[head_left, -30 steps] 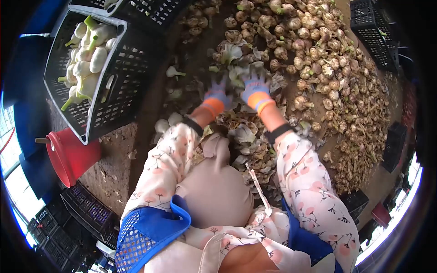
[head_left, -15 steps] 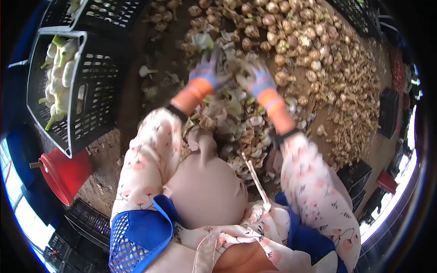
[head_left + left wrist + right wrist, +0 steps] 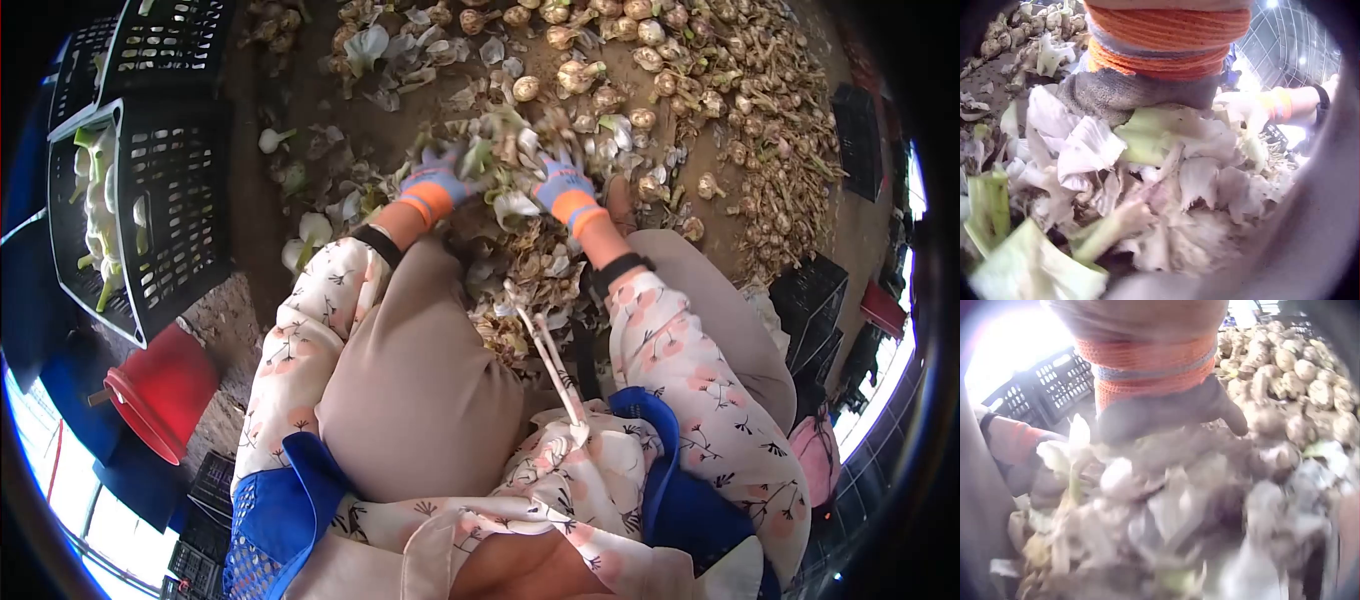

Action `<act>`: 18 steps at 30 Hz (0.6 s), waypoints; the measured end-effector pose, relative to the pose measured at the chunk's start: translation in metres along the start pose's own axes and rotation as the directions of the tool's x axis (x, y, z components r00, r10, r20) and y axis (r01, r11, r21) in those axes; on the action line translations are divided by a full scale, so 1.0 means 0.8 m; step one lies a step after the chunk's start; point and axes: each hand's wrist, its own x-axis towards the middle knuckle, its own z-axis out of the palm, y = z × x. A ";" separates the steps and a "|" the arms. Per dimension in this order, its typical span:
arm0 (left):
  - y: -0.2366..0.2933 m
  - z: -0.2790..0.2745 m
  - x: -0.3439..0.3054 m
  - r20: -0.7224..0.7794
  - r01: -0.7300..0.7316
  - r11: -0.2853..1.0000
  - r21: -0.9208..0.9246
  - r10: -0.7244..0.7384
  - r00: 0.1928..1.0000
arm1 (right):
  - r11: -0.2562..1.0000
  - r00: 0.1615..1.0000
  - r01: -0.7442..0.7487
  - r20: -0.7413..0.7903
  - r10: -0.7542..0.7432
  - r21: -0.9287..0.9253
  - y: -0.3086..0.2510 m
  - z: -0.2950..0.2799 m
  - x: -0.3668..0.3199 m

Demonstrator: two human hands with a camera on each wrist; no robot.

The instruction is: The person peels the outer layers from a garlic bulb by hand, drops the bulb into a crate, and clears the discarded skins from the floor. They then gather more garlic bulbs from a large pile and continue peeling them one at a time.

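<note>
Both hands wear blue-grey gloves with orange cuffs and press into loose garlic skins (image 3: 510,135) close in front of the knees. The left hand (image 3: 436,184) has its fingers spread over the skins. Level with it, the right hand (image 3: 562,186) reaches into the same skins with extended fingers. Papery white skins (image 3: 1088,153) and green stalk pieces (image 3: 1029,265) bunch up against the left palm in the left wrist view. Blurred skins (image 3: 1172,506) lie beneath the right hand in its wrist view. Fingertips are partly hidden among the skins.
Unpeeled garlic bulbs (image 3: 690,50) spread across the ground at the upper right. A black crate (image 3: 180,200) on the left holds cleaned white garlic (image 3: 100,220), with a red bucket (image 3: 170,390) below it. More skins (image 3: 545,275) are heaped between the legs.
Both hands have drawn back toward the body, bringing a mass of garlic skins with them. Ground beyond the hands now shows more bare. The knees have spread apart and the head view has shifted.
</note>
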 end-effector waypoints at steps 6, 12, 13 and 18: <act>0.014 0.015 -0.043 0.010 -0.058 0.996 -0.065 0.059 0.998 | 0.941 0.964 -0.240 -0.060 0.261 0.240 0.041 0.074 -0.040; 0.020 0.023 -0.050 0.035 -0.013 0.996 -0.089 0.016 0.999 | 0.583 0.801 -0.483 0.062 0.595 0.653 0.042 0.155 -0.050; 0.023 0.026 -0.052 0.045 0.010 0.994 -0.105 -0.006 0.999 | 0.576 0.799 -0.487 0.068 0.598 0.657 0.034 0.174 -0.040; -0.008 0.073 -0.023 0.072 -0.005 0.964 -0.266 0.025 0.997 | -0.757 0.757 -0.429 -0.261 -0.599 0.492 -0.011 0.270 0.021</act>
